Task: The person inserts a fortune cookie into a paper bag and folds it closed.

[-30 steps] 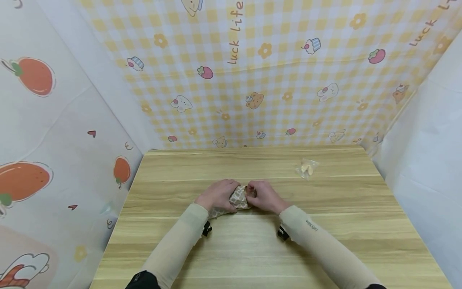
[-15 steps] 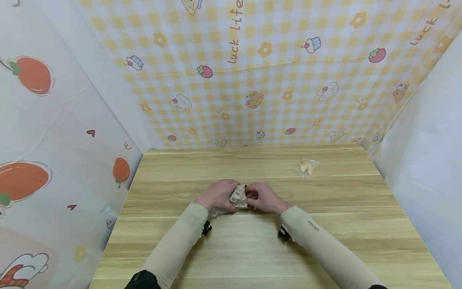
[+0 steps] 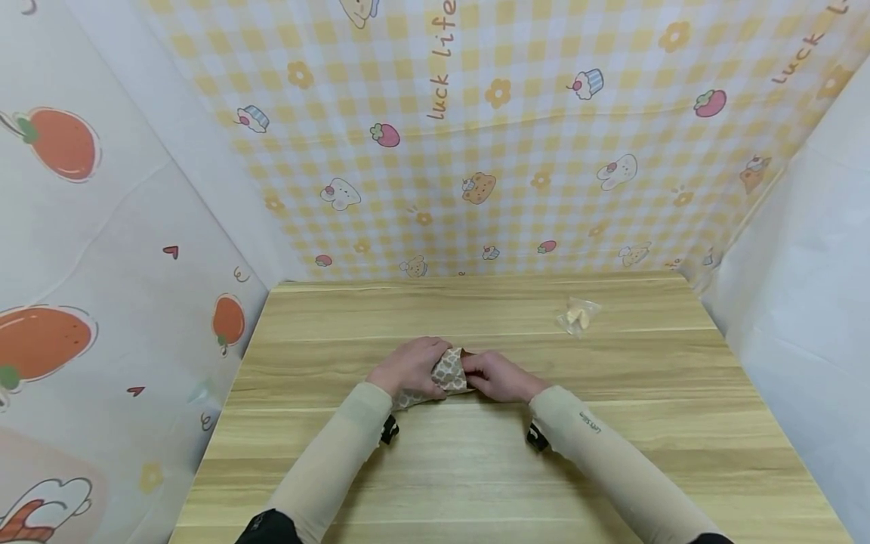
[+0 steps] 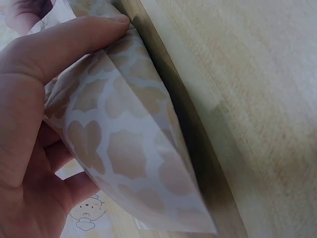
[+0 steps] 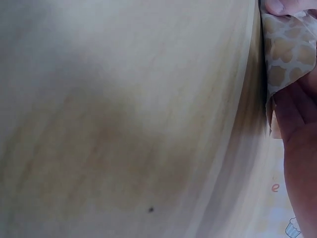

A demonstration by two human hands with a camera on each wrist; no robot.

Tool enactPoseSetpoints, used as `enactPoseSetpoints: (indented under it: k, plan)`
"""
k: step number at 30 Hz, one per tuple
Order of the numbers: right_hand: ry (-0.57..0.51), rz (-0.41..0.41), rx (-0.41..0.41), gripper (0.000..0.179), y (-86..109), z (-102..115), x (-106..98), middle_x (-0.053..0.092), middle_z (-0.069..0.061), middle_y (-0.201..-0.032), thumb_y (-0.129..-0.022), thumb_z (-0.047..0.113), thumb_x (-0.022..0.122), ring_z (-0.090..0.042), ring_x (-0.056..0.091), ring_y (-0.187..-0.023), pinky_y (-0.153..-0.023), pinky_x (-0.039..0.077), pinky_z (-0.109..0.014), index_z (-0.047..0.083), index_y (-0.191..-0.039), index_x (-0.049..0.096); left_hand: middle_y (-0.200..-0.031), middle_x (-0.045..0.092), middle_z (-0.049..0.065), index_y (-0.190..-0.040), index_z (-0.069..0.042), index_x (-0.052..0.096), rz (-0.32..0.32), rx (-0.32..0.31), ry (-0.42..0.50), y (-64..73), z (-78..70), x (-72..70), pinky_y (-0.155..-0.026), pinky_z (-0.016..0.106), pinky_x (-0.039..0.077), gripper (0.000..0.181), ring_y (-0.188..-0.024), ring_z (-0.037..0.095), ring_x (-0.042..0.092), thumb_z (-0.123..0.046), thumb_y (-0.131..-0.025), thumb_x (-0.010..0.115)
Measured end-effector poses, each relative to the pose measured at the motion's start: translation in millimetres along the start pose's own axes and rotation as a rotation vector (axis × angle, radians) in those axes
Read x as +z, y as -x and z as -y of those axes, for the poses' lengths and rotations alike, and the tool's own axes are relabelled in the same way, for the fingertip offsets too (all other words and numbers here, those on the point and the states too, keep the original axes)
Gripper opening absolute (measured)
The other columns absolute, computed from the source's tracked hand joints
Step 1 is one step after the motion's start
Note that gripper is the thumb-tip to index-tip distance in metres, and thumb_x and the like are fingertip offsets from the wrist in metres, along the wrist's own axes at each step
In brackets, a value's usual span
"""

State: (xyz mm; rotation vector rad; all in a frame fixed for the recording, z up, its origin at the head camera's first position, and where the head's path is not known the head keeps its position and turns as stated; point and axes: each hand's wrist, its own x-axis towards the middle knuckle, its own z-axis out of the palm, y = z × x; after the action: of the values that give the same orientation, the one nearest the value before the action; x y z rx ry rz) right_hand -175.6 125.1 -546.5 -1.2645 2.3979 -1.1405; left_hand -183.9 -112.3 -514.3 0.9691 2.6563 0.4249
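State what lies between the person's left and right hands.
The patterned paper bag, as the head view shows: the left hand grips it, and the right hand has its fingertips hidden in the open end.

On the table point(image 3: 462, 476), the bag point(image 3: 449, 370) lies before and left of the packet point(image 3: 578, 316).

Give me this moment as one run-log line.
left hand: grips patterned bag | right hand: partly inside patterned bag | clear packet: on table

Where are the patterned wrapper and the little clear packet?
Patterned wrapper point(image 4: 126, 144): left wrist view, on its printed side.
Little clear packet point(image 3: 578, 316): head view, near its middle.
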Motion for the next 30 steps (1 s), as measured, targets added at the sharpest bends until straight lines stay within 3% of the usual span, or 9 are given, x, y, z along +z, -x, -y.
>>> enactPoseSetpoints:
  k: [8,13,19,27,30]
  plan:
    - [0.007,0.113,0.034,0.022,-6.0,1,-5,0.077,0.003,-0.106,-0.103,0.000,0.061,-0.005,0.068,-0.097,-0.090,0.059,-0.028,0.014,-0.103,0.078,-0.139,0.065,0.006,-0.143,-0.008,0.059,-0.012,0.021,0.012,-0.3,0.4,1.4,-0.113,0.040,0.049,0.085,-0.128,0.025,0.061,-0.038,-0.072,0.095]
    - [0.006,0.160,-0.002,0.022,-10.2,2,-8,0.076,0.004,-0.100,-0.104,-0.001,0.059,-0.004,0.065,-0.092,-0.086,0.058,-0.027,0.012,-0.101,0.077,-0.139,0.065,0.006,-0.143,-0.008,0.059,-0.011,0.020,0.032,-0.6,0.7,2.4,-0.114,0.039,0.048,0.085,-0.130,0.025,0.060,-0.037,-0.072,0.095]
    - [0.035,0.196,-0.049,0.023,-15.9,3,-9,0.074,0.004,-0.101,-0.105,-0.001,0.055,-0.003,0.064,-0.093,-0.088,0.057,-0.026,0.012,-0.104,0.075,-0.139,0.065,0.005,-0.142,-0.009,0.060,-0.001,0.024,0.036,0.8,1.6,4.0,-0.115,0.039,0.047,0.084,-0.129,0.024,0.060,-0.036,-0.071,0.095]
    - [0.033,0.237,0.003,0.023,-23.4,3,-7,0.070,0.005,-0.092,-0.102,-0.003,0.056,-0.003,0.059,-0.083,-0.079,0.055,-0.023,0.010,-0.096,0.073,-0.138,0.064,0.004,-0.144,-0.009,0.059,-0.008,0.024,0.036,2.6,4.8,5.9,-0.115,0.038,0.047,0.086,-0.130,0.023,0.059,-0.036,-0.070,0.096]
    - [0.039,0.237,-0.014,0.022,-26.3,3,-7,0.070,0.004,-0.097,-0.101,-0.003,0.056,-0.004,0.061,-0.088,-0.083,0.056,-0.024,0.011,-0.098,0.073,-0.137,0.065,0.004,-0.143,-0.009,0.059,-0.011,0.024,0.037,2.7,5.2,4.6,-0.114,0.039,0.048,0.086,-0.129,0.023,0.059,-0.035,-0.070,0.095]
